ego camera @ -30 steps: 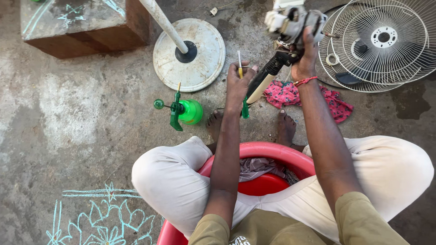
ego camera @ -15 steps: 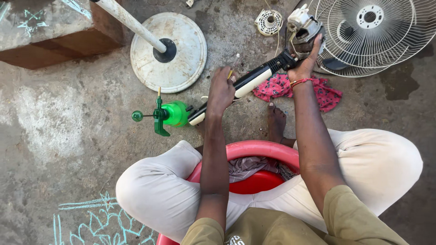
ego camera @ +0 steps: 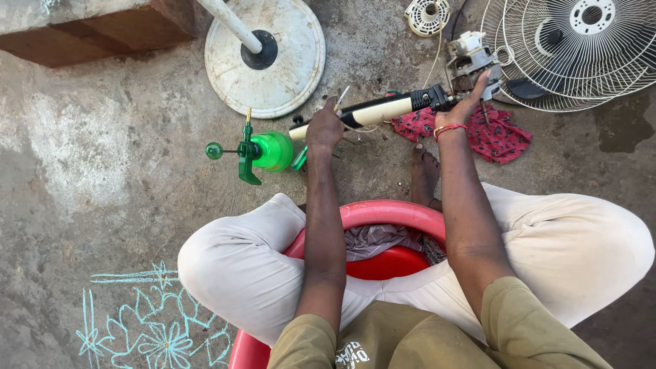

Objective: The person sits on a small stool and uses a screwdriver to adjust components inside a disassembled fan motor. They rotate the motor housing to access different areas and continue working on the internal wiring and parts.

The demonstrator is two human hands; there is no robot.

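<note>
I sit on a red stool (ego camera: 383,213) with both arms stretched forward. My left hand (ego camera: 324,128) grips the near end of a cream and black fan neck tube (ego camera: 383,109) that lies almost level, and a thin metal tool sticks up from its fingers. My right hand (ego camera: 466,104) holds the far end of the tube at the grey fan motor (ego camera: 470,60). A green spray bottle (ego camera: 263,152) lies on its side just left of my left hand.
A round white fan base (ego camera: 287,68) with its pole stands ahead on the concrete. White wire fan guards (ego camera: 581,48) lie at the top right, a red patterned cloth (ego camera: 502,133) under the motor, a small white round part (ego camera: 427,15) beyond. A brick ledge (ego camera: 102,34) sits top left.
The tube has swung down from a steep tilt to nearly level. My left hand moved along it toward its near end, and my right hand lowered with the motor end.
</note>
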